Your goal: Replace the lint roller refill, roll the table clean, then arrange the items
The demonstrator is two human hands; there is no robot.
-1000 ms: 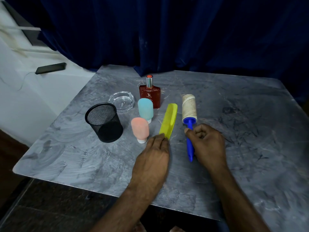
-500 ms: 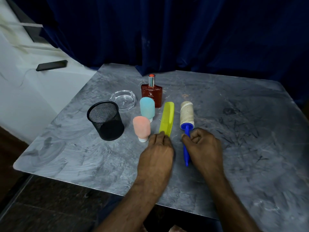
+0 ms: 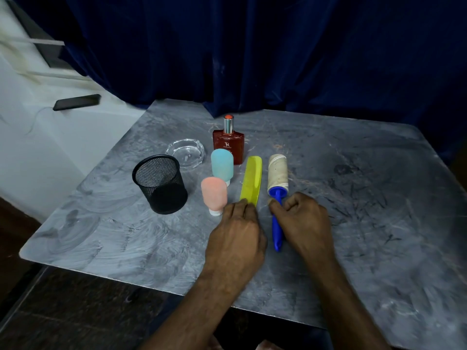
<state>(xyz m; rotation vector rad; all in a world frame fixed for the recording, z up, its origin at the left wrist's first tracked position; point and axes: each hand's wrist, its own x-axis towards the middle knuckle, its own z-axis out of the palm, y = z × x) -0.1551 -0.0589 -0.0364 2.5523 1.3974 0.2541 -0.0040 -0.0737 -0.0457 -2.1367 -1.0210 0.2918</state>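
— At centre frame, where is the lint roller [image 3: 277, 188]?
— Flat on the grey table [image 3: 379, 223], blue handle pinched in the right hand [image 3: 302, 218].
— And the left hand [image 3: 237, 236]?
— Fingers flat and together, tips touching the yellow comb [image 3: 251, 183] just left of the roller.
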